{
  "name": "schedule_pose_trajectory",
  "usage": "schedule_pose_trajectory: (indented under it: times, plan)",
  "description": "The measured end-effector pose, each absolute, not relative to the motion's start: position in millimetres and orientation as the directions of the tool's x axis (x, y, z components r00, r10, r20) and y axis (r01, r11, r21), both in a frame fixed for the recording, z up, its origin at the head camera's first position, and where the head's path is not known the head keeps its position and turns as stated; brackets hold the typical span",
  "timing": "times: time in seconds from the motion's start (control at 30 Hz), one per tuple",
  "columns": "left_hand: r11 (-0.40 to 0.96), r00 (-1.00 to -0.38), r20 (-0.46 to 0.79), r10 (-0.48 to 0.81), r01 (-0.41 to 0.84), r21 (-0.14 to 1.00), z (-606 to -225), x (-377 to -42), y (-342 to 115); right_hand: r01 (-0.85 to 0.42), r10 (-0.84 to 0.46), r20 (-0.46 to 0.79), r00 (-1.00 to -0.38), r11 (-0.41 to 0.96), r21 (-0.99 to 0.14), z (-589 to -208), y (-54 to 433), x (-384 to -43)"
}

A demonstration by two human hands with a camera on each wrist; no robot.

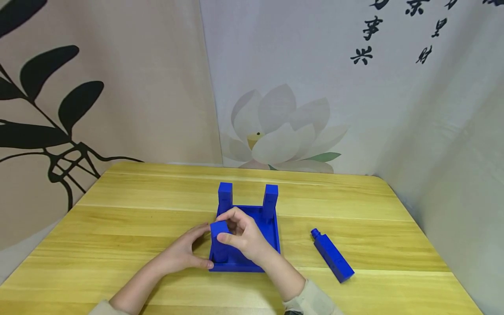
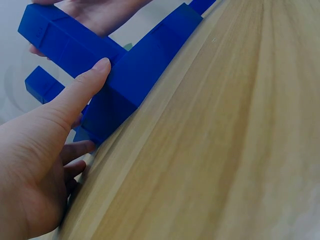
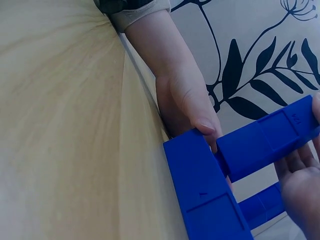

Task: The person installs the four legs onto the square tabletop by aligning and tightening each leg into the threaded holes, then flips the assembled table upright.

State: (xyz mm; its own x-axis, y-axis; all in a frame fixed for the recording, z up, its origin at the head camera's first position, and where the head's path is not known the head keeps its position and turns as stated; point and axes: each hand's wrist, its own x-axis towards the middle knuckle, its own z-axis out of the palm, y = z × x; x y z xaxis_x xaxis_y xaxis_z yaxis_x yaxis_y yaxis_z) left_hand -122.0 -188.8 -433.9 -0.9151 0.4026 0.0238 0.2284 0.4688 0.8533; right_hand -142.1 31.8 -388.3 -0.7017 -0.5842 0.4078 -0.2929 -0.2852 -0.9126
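Observation:
A blue square base [image 1: 252, 267] with a raised rim lies on the table, blue square legs standing up from its corners. At the near-left corner my right hand [image 1: 248, 238] pinches the top of an upright leg [image 1: 219, 228] between thumb and fingers. My left hand [image 1: 185, 253] grips that same corner of the base, its thumb on the near side and its fingers along the left side. Two more upright legs, the far-left leg [image 1: 225, 197] and the far-right leg [image 1: 270, 201], rise at the back. The joint under the pinched leg shows no clear gap.
A loose blue leg [image 1: 334, 258] with a narrow, threaded-looking end lies on the wooden table [image 1: 393, 245] to the right of the base. Behind the table hangs a pale curtain [image 1: 157, 87] printed with plants and characters.

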Motion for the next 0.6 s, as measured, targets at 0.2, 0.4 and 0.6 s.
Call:
schedule_pose_trajectory:
  times: [0.2, 0.4, 0.6]
  plan:
    - [0.452, -0.915, 0.020, 0.404, 0.219, 0.865, -435.6, -122.5, -189.6, -0.301, -0.580, 0.398, -0.711, -0.260, -0.917, -385.0, 30.9, -138.6]
    - [0.450, -0.912, 0.043, 0.408, 0.242, 0.860, -436.5, -123.4, -189.4, -0.317, -0.584, 0.397, -0.708, -0.239, -0.918, -382.9, 33.8, -138.1]
    - [0.444, -0.902, 0.074, 0.426, 0.279, 0.851, -437.6, -124.6, -189.4, -0.334, -0.627, 0.411, -0.661, -0.245, -0.910, -380.8, 37.7, -141.0]
